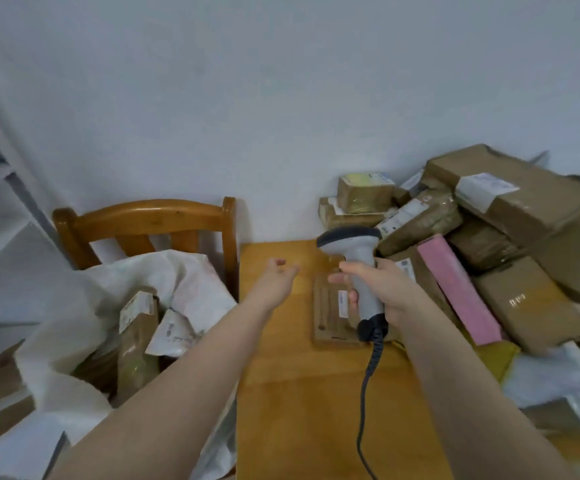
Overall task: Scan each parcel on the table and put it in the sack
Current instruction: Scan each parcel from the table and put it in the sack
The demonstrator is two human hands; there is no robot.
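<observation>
In the head view we are looking down at the worktop [299, 393]. Our right hand [385, 292] is curling its fingers round the grey handle of the scanner [361, 258], holding it upright over the small flat parcel [326, 317]. That parcel is lying on the wood directly under the scanner. Its white label is facing up and its long axis is running from 12 to 6 o'clock.

Our left hand [274, 282] is hovering open over bare wood, fingers loosely spread and gripping nothing. From it, the parcel is lying near, at about 4 o'clock.

The sack [84, 306] is slumping on the wooden chair [143, 216], off the worktop's edge at 9 o'clock from the parcel, with parcels already showing inside. The unsorted pile [524, 237] is waiting at 2 o'clock.

We are judging the left hand the one for the lift: it is free, and it is sitting between parcel and sack.
</observation>
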